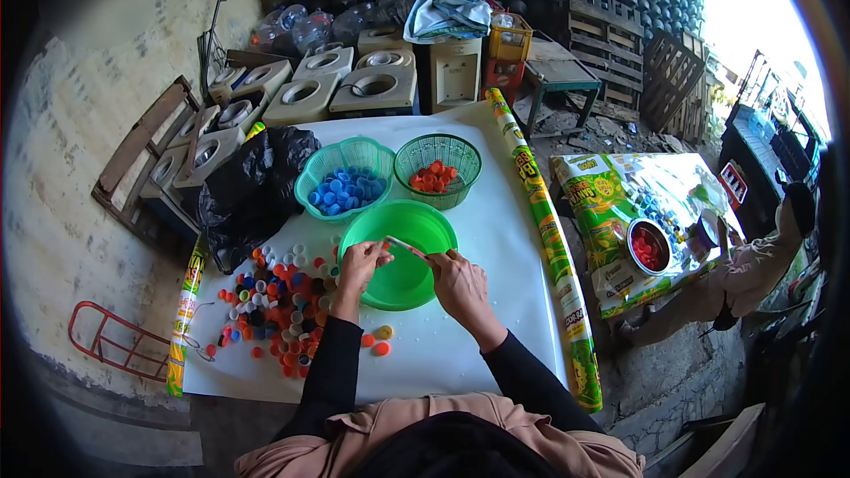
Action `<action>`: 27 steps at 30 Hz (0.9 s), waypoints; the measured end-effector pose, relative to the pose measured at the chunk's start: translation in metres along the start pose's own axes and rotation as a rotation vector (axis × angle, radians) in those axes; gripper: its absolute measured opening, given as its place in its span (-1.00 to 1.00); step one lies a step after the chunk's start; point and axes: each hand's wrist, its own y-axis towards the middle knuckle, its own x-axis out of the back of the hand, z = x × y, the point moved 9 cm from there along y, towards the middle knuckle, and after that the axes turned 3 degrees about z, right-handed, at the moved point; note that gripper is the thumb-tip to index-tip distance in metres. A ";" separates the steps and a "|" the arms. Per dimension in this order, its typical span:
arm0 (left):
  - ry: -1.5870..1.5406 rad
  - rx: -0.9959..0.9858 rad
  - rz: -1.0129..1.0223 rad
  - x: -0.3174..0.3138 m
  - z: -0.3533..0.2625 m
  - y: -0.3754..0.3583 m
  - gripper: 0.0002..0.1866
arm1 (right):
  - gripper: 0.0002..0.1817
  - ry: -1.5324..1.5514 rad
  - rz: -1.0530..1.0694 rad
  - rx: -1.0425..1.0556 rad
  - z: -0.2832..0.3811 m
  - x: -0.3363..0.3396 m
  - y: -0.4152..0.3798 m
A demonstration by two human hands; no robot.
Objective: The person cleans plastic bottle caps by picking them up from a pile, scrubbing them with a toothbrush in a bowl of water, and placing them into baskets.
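Over the green bowl (403, 252), head view: both hands meet above its rim. The left hand (363, 264) pinches a small cap, its grip closed on that cap, which is mostly hidden by the fingers, so its colour cannot be told. The right hand (456, 279) is clamped on a thin pale tool (403, 245), whose tip points at the left fingers; whether it is a blade or a pick is too small to tell. Holding the work above the bowl lets any loosened piece drop inside; the bowl's contents are hard to make out.

Loose mixed caps (274, 305) lie in a heap on the white sheet (496, 239), left of the bowl and within easy reach of the left hand. Two orange caps (376, 341) lie apart, nearer the person. Behind the bowl stand a teal basket (345, 179) of blue caps and a green basket (438, 170) of red caps, so colours are kept separate. A black bag (252, 190) slumps at the sheet's left rear corner; what it holds is hidden.

A printed roll (544, 239) lies along the sheet's right edge. To the far right a second person (753, 270), cut off by the frame edge, sits by a printed mat (611, 204) carrying a bowl of red caps (649, 248); their hands cannot be made out.
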 end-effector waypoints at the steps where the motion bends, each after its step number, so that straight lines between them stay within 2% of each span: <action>1: -0.026 0.036 0.016 -0.001 0.002 0.000 -0.69 | -0.81 -0.033 0.006 -0.008 -0.001 -0.003 0.001; 3: -0.051 0.068 0.029 -0.002 0.004 -0.001 -0.68 | -0.80 -0.099 0.013 -0.028 -0.009 -0.013 0.003; 6: -0.059 0.064 0.014 -0.003 0.003 0.000 -0.67 | -0.81 -0.210 -0.014 0.081 -0.016 -0.028 0.010; 9: -0.067 0.080 -0.007 0.001 0.006 0.004 -0.68 | -0.81 -0.184 0.039 0.028 -0.018 -0.027 0.008; 12: -0.076 0.091 -0.016 0.005 0.012 0.006 -0.69 | -0.81 -0.021 -0.061 0.009 0.002 0.001 0.000; 14: -0.122 0.072 0.024 0.000 0.009 0.006 -0.69 | -0.78 -0.052 0.028 0.025 0.001 -0.009 -0.002; 15: -0.075 0.045 0.011 0.001 0.010 0.007 -0.71 | -0.76 -0.068 0.070 0.029 0.000 -0.014 -0.004; 17: 0.019 -0.015 -0.012 0.001 0.011 0.012 -0.76 | -0.74 -0.064 0.006 0.061 -0.003 -0.008 -0.004; 20: 0.677 -0.353 -0.150 -0.007 -0.043 -0.015 -0.81 | -0.71 -0.131 -0.038 0.086 -0.003 0.001 -0.002; 23: 0.834 -0.291 -0.117 -0.014 -0.045 -0.020 -0.78 | -0.73 -0.166 -0.014 0.077 -0.004 0.002 -0.005; 26: 0.905 -0.430 -0.221 -0.023 -0.080 -0.037 -0.79 | -0.77 -0.142 -0.048 0.064 -0.001 0.016 -0.006; 27: 0.912 -0.433 -0.180 -0.024 -0.077 -0.035 -0.79 | -0.79 -0.130 -0.063 0.060 -0.001 0.021 -0.009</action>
